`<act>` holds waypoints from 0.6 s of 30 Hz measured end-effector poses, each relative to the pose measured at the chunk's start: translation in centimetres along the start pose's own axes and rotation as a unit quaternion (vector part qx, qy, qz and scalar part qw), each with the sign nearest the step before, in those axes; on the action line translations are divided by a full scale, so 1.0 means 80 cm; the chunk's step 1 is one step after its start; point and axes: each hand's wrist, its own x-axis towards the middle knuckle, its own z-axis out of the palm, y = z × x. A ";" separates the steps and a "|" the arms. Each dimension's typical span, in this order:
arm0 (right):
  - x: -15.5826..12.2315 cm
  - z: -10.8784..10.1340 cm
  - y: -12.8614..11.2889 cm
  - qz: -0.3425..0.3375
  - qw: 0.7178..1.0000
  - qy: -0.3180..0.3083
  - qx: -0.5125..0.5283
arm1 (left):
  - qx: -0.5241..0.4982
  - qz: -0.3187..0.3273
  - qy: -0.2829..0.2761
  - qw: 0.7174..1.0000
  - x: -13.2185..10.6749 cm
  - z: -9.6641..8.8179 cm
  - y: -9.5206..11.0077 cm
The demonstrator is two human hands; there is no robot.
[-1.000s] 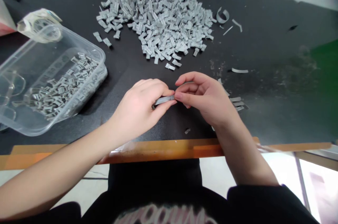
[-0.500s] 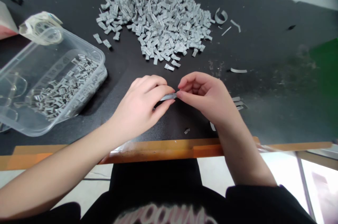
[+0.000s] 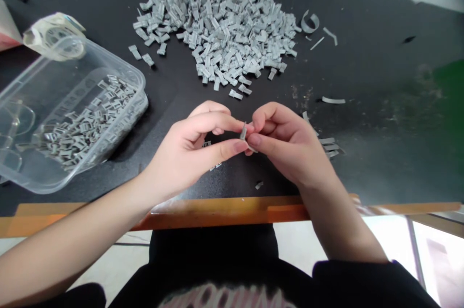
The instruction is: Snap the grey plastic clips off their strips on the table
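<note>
My left hand (image 3: 197,146) pinches a small grey plastic clip (image 3: 243,132) between thumb and fingertips, above the front of the table. My right hand (image 3: 284,141) meets it there, thumb and forefinger closed at the clip's right side. A thin pale end (image 3: 253,149) shows under the right thumb; whether it belongs to the same clip I cannot tell. A few loose grey clips (image 3: 216,167) lie on the table beneath my left hand, partly hidden by it. Beyond both hands rises a large heap of grey clips (image 3: 232,27).
At the left stands a clear plastic box (image 3: 123,64) with many grey clips inside and a tape roll (image 3: 54,37) at its back rim. Grey strips (image 3: 328,141) lie right of my right hand. Orange-brown tape (image 3: 232,206) lines the black table's (image 3: 380,153) front edge.
The long grey piece in my left hand no longer shows; a small upright clip is between the fingertips now. Loose clips have appeared below my left hand. Both hands stay close together.
</note>
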 end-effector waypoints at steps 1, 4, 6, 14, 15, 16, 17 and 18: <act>0.000 -0.002 0.000 -0.003 1.000 0.007 0.004 | -0.015 -0.009 -0.001 1.000 0.000 0.001 0.000; -0.001 -0.007 0.000 -0.006 1.000 -0.010 0.020 | -0.036 -0.028 0.001 0.999 0.000 0.000 0.000; -0.001 -0.009 0.000 -0.014 0.999 -0.034 0.027 | -0.043 -0.035 0.009 0.998 0.000 -0.001 0.002; 0.001 -0.003 0.001 -0.042 0.997 0.046 -0.048 | 0.052 0.019 -0.013 0.998 -0.002 0.003 0.007; 0.001 -0.002 0.000 -0.043 0.995 0.060 -0.063 | 0.067 0.023 -0.010 0.997 -0.003 0.004 0.006; 0.002 -0.001 0.000 -0.041 0.994 0.069 -0.075 | 0.080 0.026 -0.006 0.996 -0.004 0.004 0.006; 0.002 -0.001 -0.001 -0.038 0.993 0.074 -0.082 | 0.090 0.028 -0.004 0.996 -0.005 0.005 0.005; 0.003 -0.001 -0.002 -0.034 0.993 0.076 -0.086 | 0.097 0.028 -0.003 0.995 -0.005 0.005 0.005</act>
